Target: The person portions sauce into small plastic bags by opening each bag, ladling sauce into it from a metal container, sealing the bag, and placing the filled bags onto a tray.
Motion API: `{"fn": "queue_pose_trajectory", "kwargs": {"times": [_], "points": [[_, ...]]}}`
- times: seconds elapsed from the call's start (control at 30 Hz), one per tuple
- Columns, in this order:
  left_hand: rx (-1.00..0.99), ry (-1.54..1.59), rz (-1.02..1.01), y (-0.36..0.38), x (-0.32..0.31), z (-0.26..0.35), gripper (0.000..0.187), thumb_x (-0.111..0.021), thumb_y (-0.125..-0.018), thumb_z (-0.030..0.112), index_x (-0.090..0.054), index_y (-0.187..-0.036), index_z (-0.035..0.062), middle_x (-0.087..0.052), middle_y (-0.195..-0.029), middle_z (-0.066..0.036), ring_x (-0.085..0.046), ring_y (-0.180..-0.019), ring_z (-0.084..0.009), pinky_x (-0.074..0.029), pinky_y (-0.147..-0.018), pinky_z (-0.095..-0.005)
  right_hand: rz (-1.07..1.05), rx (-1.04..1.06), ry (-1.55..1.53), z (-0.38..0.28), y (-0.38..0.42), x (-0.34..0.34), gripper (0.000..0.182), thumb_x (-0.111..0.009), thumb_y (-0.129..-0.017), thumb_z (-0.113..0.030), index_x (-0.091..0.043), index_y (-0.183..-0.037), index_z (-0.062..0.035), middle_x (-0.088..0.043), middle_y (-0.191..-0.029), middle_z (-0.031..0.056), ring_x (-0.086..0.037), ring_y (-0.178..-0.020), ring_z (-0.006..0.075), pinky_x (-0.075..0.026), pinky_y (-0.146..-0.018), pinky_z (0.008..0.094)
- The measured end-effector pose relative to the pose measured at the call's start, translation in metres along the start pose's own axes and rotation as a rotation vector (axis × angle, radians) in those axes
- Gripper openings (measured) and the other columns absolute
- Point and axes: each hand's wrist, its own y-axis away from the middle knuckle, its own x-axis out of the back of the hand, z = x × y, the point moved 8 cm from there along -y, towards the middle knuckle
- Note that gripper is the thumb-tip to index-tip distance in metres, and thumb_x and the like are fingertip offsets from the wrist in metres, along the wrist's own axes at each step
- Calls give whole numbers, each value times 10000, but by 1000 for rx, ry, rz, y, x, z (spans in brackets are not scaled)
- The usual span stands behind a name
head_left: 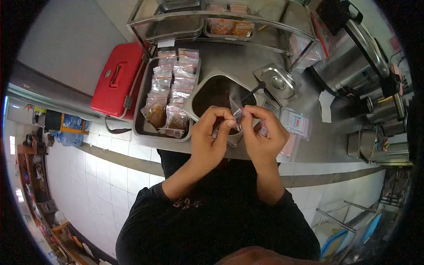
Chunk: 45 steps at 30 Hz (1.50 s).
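Note:
My left hand (211, 136) and my right hand (265, 137) meet over the near edge of a deep steel container (201, 95) with dark contents. Between their pinched fingers is a small clear plastic bag (236, 104). Thumb and forefinger of each hand are closed on its edge. A black-handled utensil (255, 92) leans on the container's right rim, behind my right hand. To the left, a steel tray (140, 115) holds rows of filled zip bags (155, 114). A stack of flat plastic bags (297, 123) lies right of my right hand.
A steel lid (277, 82) lies beyond the container. A red box (117, 81) stands at the left. A metal rack (221, 17) spans the back, with a tray of bags (229, 28) beneath its rail. Large steel pots (353, 57) stand at the right.

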Motion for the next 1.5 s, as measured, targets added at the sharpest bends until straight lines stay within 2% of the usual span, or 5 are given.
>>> {"fn": "queue_pose_trajectory", "kwargs": {"times": [0.23,0.83,1.1,1.2,1.5], "points": [[-281,-323,-51,-22,15,48,133,-739,-868,96,-695,-961,12,-708,-975,-117,-641,-1052,-314,-465,-967,-403,-392,27,-116,-5,-9,-5,227,-640,-806,101,-698,-977,-36,-677,-976,111,-703,-841,238,-544,-705,331],[-323,-843,-300,-26,33,46,526,-909,-617,174,-710,-1104,169,-734,-1106,-3,-465,-1410,-317,-66,-1200,-653,-817,82,42,-36,12,-32,214,-652,-818,58,-692,-1007,-34,-659,-1229,130,-656,-1052,314,-535,-873,413],[-32,-402,-40,-8,92,11,366,-902,-659,63,-725,-979,65,-744,-1010,-69,-594,-1276,-295,-362,-1125,-524,2,-108,342,76,-44,11,234,-743,-879,-150,-713,-1085,-43,-691,-912,94,-643,-859,246,-504,-800,349],[198,-39,88,4,111,-18,276,-843,-725,-38,-708,-963,-7,-733,-1019,-123,-635,-1202,-272,-528,-977,-394,-262,-545,72,136,-31,-13,243,-749,-900,-201,-719,-1075,-36,-685,-868,65,-622,-805,174,-495,-765,321],[126,373,203,4,118,-52,163,-704,-948,182,-722,-1067,73,-537,-1461,-181,-451,-1409,-302,-392,-1137,-427,-518,-392,-244,65,-25,-23,141,-706,-938,-156,-730,-988,-26,-676,-780,43,-601,-731,109,-465,-677,259]]}}
